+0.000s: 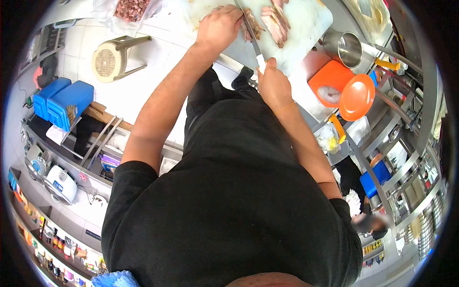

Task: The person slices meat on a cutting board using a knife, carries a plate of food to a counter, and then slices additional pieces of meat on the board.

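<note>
My right hand (275, 86) is closed around the white handle of a kitchen knife (255, 46). The blade points away from me and lies along a piece of meat (253, 26). My left hand (220, 28) presses on that meat with its fingers bent, just left of the blade; the fingertips are partly hidden. Under both is a white cutting board (306, 19). To the right of the knife, strips of pale pink meat (275, 26) lie on the board. Diced meat (130, 9) sits in a clear plastic bag at the upper left.
Right of the board stand a steel pot (343, 49) and an orange kitchen scale (330, 81) with an orange pan (357, 97). A beige plastic stool (107, 61) is on the left, near blue bins (71, 103). Metal shelving lines the right; another person (370, 225) is at the lower right.
</note>
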### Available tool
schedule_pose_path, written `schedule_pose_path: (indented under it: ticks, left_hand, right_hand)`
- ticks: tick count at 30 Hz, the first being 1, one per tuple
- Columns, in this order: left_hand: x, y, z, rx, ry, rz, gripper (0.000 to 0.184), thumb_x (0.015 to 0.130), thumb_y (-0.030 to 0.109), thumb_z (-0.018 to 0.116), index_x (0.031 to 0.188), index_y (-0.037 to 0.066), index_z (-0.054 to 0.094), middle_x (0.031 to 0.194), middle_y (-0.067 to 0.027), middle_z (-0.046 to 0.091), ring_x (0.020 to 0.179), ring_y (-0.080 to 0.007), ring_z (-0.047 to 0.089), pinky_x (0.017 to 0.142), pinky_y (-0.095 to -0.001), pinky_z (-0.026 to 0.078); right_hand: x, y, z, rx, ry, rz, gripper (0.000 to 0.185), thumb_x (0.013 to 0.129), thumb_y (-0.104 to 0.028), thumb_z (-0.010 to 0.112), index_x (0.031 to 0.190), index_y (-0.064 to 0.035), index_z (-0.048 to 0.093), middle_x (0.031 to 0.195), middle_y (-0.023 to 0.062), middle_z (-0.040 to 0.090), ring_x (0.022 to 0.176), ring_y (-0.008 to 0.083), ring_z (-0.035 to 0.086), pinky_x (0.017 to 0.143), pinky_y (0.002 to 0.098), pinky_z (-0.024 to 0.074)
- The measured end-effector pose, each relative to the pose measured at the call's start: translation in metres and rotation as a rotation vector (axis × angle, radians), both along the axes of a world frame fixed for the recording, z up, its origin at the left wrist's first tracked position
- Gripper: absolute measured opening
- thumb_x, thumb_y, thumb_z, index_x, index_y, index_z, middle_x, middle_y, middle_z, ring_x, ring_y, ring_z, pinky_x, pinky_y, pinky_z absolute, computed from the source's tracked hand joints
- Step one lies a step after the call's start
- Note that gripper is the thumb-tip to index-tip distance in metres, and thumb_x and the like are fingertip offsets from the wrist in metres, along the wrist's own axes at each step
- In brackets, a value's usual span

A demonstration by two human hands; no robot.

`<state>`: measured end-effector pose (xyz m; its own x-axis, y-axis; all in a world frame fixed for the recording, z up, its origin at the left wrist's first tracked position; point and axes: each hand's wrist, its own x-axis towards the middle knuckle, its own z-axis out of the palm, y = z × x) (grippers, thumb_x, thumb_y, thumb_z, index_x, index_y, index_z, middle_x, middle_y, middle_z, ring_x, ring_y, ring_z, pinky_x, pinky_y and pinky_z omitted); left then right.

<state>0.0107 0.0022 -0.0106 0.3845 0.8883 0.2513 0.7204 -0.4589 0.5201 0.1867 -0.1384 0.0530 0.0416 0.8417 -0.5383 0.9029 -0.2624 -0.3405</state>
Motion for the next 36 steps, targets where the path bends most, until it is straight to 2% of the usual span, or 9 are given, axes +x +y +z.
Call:
schedule_pose_path:
  ticks: [6,11,14,20,23,24,27,30,36]
  left_hand:
    - [-0.005,0.003,0.004,-0.033,0.090,-0.069,0.016,0.093,0.016,0.070,0.106,0.009,0.075,0.112,-0.0073,0.075,0.103,-0.0326,0.072,0.091,-0.0434,0.059]
    - [-0.019,0.002,0.014,-0.112,0.085,-0.140,0.027,0.094,0.012,0.068,0.120,0.010,0.072,0.123,-0.0090,0.073,0.109,-0.0334,0.071,0.096,-0.0434,0.059]
    - [-0.019,-0.006,0.030,-0.131,0.154,-0.127,0.042,0.091,0.007,0.064,0.133,0.015,0.068,0.141,-0.0079,0.065,0.127,-0.0312,0.064,0.106,-0.0423,0.055]
    - [0.002,0.003,0.040,0.174,0.498,-0.560,0.066,0.088,0.000,0.063,0.149,0.023,0.056,0.159,-0.0047,0.052,0.150,-0.0253,0.045,0.125,-0.0451,0.038]
    - [0.003,0.018,0.035,0.127,0.498,-0.690,0.072,0.082,-0.004,0.067,0.149,0.021,0.057,0.152,-0.0081,0.057,0.145,-0.0281,0.050,0.123,-0.0443,0.040]
    - [0.004,0.020,0.041,0.079,0.577,-0.707,0.066,0.090,0.006,0.069,0.151,0.025,0.055,0.153,-0.0031,0.056,0.144,-0.0254,0.051,0.123,-0.0436,0.040]
    - [0.006,0.024,0.043,0.081,0.558,-0.750,0.061,0.094,0.016,0.072,0.151,0.025,0.054,0.151,-0.0026,0.057,0.141,-0.0246,0.053,0.122,-0.0438,0.041]
    - [0.010,0.030,0.046,0.119,0.622,-0.797,0.055,0.096,0.024,0.072,0.149,0.024,0.057,0.145,-0.0021,0.061,0.137,-0.0249,0.056,0.118,-0.0437,0.044]
    - [0.009,0.029,0.042,0.112,0.453,-0.773,0.042,0.097,0.034,0.072,0.137,0.021,0.070,0.128,-0.0046,0.071,0.118,-0.0259,0.066,0.105,-0.0424,0.051]
  right_hand:
    - [-0.010,0.036,-0.008,0.055,0.081,-0.046,0.038,0.102,-0.025,0.062,0.118,0.0079,0.051,0.095,0.0310,0.074,0.092,0.0490,0.073,0.083,0.0572,0.0563]
    - [0.013,0.026,0.029,0.095,0.095,-0.059,0.039,0.102,-0.027,0.063,0.120,0.0061,0.053,0.095,0.0322,0.073,0.093,0.0505,0.072,0.083,0.0582,0.0546]
    - [0.039,-0.004,0.052,0.117,0.070,-0.084,0.041,0.102,-0.028,0.063,0.122,0.0060,0.053,0.092,0.0325,0.073,0.091,0.0510,0.072,0.083,0.0587,0.0540]
    - [0.096,-0.053,0.042,0.205,0.083,-0.114,0.044,0.101,-0.030,0.065,0.121,0.0066,0.053,0.086,0.0326,0.071,0.086,0.0509,0.071,0.076,0.0595,0.0545]
    - [0.111,-0.073,0.035,0.238,0.088,-0.100,0.044,0.101,-0.030,0.067,0.120,0.0068,0.053,0.083,0.0309,0.071,0.083,0.0499,0.071,0.074,0.0584,0.0550]
    - [0.115,-0.080,0.034,0.254,0.103,-0.099,0.044,0.101,-0.030,0.067,0.120,0.0066,0.053,0.083,0.0307,0.071,0.082,0.0497,0.071,0.073,0.0582,0.0550]
    - [0.121,-0.098,0.033,0.282,0.146,-0.097,0.042,0.101,-0.030,0.067,0.118,0.0059,0.053,0.082,0.0305,0.070,0.082,0.0494,0.071,0.073,0.0577,0.0551]
    - [0.123,-0.113,0.034,0.251,0.169,-0.121,0.041,0.101,-0.029,0.067,0.117,0.0054,0.053,0.083,0.0309,0.071,0.084,0.0492,0.071,0.074,0.0574,0.0552]
    - [0.113,-0.138,0.036,0.159,0.180,-0.174,0.041,0.101,-0.031,0.067,0.116,0.0047,0.054,0.084,0.0310,0.071,0.085,0.0503,0.071,0.075,0.0576,0.0559]
